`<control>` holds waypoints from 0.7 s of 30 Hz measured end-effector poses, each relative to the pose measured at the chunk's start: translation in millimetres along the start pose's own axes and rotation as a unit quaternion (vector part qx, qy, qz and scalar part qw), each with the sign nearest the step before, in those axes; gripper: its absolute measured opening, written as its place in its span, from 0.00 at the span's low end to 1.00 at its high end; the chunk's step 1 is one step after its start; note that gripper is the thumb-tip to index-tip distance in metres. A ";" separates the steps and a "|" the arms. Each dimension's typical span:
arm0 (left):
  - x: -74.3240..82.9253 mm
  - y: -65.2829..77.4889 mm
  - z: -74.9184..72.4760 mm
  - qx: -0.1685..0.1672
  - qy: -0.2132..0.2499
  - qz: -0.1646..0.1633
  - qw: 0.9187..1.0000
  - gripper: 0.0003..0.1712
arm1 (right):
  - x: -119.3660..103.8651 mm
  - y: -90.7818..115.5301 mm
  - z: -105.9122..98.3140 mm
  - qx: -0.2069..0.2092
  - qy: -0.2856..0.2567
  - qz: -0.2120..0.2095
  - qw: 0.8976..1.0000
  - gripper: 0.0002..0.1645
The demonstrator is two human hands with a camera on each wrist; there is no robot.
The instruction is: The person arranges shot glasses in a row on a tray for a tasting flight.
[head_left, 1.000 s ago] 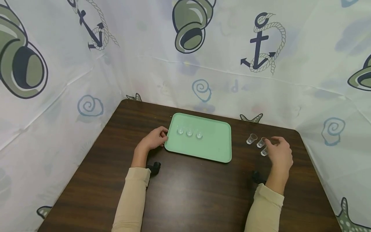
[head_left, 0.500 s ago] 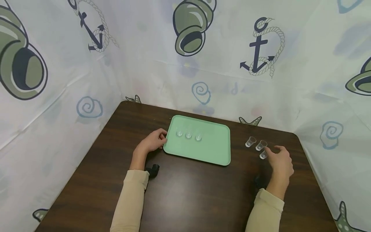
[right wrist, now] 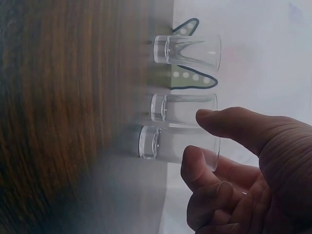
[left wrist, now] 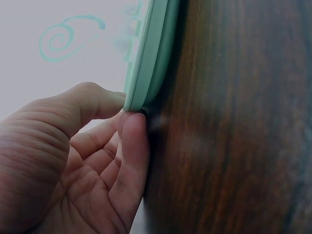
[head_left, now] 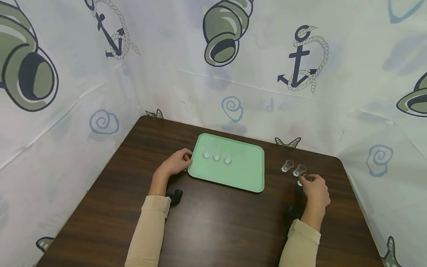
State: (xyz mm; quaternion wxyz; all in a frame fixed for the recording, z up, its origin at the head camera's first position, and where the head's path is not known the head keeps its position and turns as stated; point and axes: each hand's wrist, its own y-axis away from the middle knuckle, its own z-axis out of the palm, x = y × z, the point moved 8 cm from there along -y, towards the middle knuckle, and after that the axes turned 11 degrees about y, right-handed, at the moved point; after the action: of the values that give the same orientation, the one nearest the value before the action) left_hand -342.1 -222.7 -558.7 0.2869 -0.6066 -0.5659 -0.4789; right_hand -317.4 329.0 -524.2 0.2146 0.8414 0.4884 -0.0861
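My left hand pinches the left edge of a light green tray. In the left wrist view the thumb lies on the rim and the fingertips sit under it. Three small clear shot glasses stand in a row on the tray. Right of it, my right hand holds the nearest shot glass between thumb and index finger near the rim. Two more upright glasses, a middle one and a far one, stand just beyond. Whether the held glass touches the table cannot be told.
The dark brown wooden table has its back edge against a white curtain printed with anchors and shells. Black wrist camera mounts sit below the hands. Bare tabletop lies between tray and glasses.
My right hand has moved left and slightly toward me, and its thumb and index finger have closed around the nearest glass. The left hand stays at the tray's edge. The head view has tilted slightly.
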 end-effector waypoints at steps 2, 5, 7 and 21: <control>-0.5 -0.6 0.3 0.001 0.002 0.003 1.000 0.25 | 1.6 -0.4 2.0 0.002 -0.003 0.000 1.000 0.42; -0.2 -1.2 1.4 -0.001 0.005 0.007 1.000 0.26 | 2.7 -1.6 1.6 0.005 -0.005 0.000 1.000 0.42; 0.3 -1.5 2.3 -0.003 0.007 0.005 1.000 0.26 | 3.1 -2.3 -0.7 0.007 -0.007 0.002 1.000 0.42; -0.3 -1.7 0.1 -0.008 0.006 0.005 1.000 0.26 | -2.5 0.8 -12.3 0.023 -0.009 0.011 1.000 0.40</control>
State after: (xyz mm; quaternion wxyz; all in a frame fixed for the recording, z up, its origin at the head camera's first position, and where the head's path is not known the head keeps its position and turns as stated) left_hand -343.7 -222.3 -559.3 0.2879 -0.6090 -0.5576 -0.4851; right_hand -318.8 332.1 -512.1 0.2005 0.8509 0.4747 -0.1023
